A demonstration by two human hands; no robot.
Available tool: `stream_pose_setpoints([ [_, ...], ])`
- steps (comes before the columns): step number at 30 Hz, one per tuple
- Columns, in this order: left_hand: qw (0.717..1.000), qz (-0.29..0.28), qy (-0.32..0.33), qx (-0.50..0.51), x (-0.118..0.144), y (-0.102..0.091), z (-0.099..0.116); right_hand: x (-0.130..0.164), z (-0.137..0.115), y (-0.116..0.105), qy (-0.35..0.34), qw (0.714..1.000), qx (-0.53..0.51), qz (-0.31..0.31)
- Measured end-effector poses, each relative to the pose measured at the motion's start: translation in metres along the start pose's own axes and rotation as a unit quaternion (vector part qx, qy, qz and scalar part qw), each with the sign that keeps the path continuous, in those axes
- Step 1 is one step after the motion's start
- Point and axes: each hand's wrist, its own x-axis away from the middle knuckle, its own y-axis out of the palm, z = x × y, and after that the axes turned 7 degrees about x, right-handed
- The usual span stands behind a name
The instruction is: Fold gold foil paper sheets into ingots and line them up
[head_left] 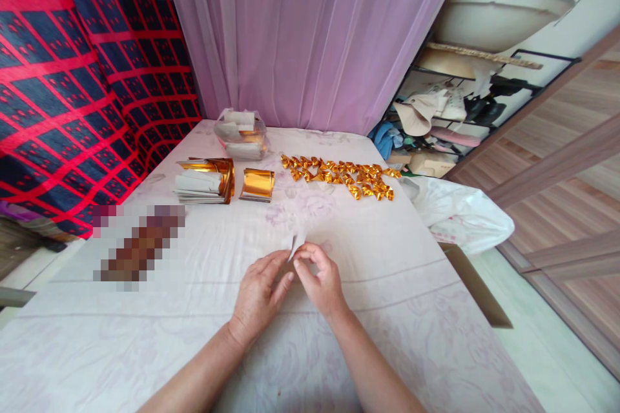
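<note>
My left hand (261, 293) and my right hand (320, 277) meet at the middle of the table, fingertips pinched together on a small piece of paper (296, 242) whose white side sticks up between them. Farther away lies a spread of several folded gold paper pieces (341, 175). Left of those sit a curled gold sheet (258, 184) and a stack of gold-and-white sheets (206, 181).
A pale floral cloth (194, 310) covers the table. A clear plastic bag of paper (241, 134) sits at the far edge by the pink curtain. A white plastic bag (460, 216) hangs off the right side. A blurred patch (138, 242) lies at left.
</note>
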Motion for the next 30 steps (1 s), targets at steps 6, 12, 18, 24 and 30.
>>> stream_pose_setpoints([
  [6,0.994,0.046,-0.069,0.075,-0.003,-0.004,0.002,0.001,-0.006,0.0,-0.049,0.998,0.033,-0.015],
  [12,0.936,0.082,-0.201,0.277,-0.007,-0.004,-0.006,-0.002,-0.003,-0.005,-0.048,0.996,0.061,0.036],
  [18,0.88,0.06,-0.279,0.38,-0.01,-0.005,-0.009,-0.003,0.01,-0.014,0.032,0.995,0.07,0.059],
  [24,0.878,0.044,-0.276,0.388,-0.009,0.0,-0.008,0.004,0.022,-0.006,0.09,0.996,-0.023,0.003],
  [30,0.893,0.023,-0.257,0.368,-0.009,-0.002,-0.008,0.005,0.033,-0.005,0.111,0.993,-0.041,-0.003],
])
